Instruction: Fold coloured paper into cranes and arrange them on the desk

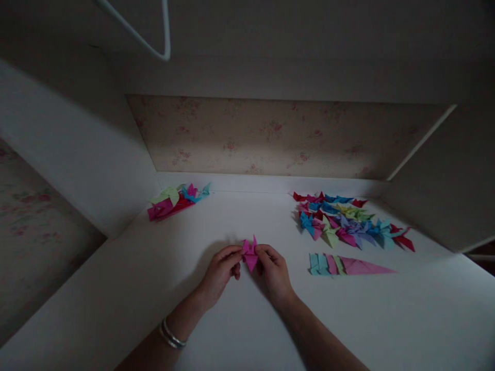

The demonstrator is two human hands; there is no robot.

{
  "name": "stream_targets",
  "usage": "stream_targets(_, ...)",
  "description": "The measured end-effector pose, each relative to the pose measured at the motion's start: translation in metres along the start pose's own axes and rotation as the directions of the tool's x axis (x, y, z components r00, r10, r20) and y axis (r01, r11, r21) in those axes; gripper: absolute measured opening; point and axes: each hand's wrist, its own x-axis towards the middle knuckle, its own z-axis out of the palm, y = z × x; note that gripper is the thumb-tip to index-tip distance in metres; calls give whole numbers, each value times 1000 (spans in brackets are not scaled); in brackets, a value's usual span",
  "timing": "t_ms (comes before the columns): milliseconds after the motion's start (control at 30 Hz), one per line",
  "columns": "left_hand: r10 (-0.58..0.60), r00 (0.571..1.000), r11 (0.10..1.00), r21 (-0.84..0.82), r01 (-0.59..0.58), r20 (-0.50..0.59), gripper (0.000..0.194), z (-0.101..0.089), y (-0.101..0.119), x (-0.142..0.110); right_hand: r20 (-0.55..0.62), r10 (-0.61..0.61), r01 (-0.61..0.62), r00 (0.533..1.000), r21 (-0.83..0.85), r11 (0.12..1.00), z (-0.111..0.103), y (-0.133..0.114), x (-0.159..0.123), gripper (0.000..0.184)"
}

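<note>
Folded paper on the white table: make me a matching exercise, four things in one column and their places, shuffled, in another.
Things
1. Magenta folded piece
2. Silver bands
3. White bent wire
4. Row of overlapping paper pieces

Places
A. At the upper left of the view
B. Between the left hand and right hand
C. On the right, nearer the person than the large colourful cluster
D. Around the left forearm

Pairs: 1-B, 2-D, 3-A, 4-C
</note>
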Motion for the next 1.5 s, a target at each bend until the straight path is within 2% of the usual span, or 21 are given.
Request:
stream_targets(267, 9, 1000, 999, 43, -9, -12, 29, 0, 0, 0, -27, 19, -18, 999, 26, 1000, 1, -5, 0, 33)
stream_targets(400, 64, 998, 994, 91, -61, -20, 31, -6, -2, 2, -48, 24, -22, 999, 60, 998, 1, -7, 0, 33)
stream_targets(500, 146, 986, 984, 119, -135, -87, 31, -12, 0, 5, -48, 35, -36, 998, -16, 999, 1, -6, -1, 35)
stream_targets(600, 241, 963, 960, 178, -217, -123, 29, -12, 11, 10, 14, 18, -14, 1000, -202, 979, 2, -5, -4, 36)
stream_targets(667, 286, 954, 927, 278, -252, -87, 29, -3, 24, 15, 113, -67, 106, 991, -384, 917, 3, -5, -7, 33)
stream_targets(767, 312, 950, 848, 442, -291, 26, 29, 23, 44, 25, 316, -176, 339, 932, -591, 732, 4, -7, -13, 29)
stream_targets(867, 293, 930, 736, 569, -367, 220, 27, 55, 51, 41, 465, -170, 470, 869, -668, 577, 5, -9, -17, 28)
stream_targets(967, 240, 886, 595, 661, -458, 398, 24, 82, 42, 61, 514, -161, 522, 842, -705, 479, 4, -9, -18, 25)
stream_targets(1067, 166, 859, 486, 718, -499, 485, 25, 100, 21, 81, 522, -156, 534, 839, -731, 424, 3, -6, -16, 22)
stream_targets(1200, 122, 840, 361, 765, -534, 529, 25, 114, -2, 103, 532, -136, 540, 836, -750, 381, 1, -4, -13, 17)
stream_targets(1333, 118, 832, 309, 776, -549, 542, 26, 125, -9, 118, 522, -112, 525, 845, -774, 355, 2, -7, -12, 17)
stream_targets(1500, 84, 834, 293, 786, -544, 546, 25, 135, -13, 128, 525, -121, 530, 842, -766, 363, 4, -9, -13, 16)
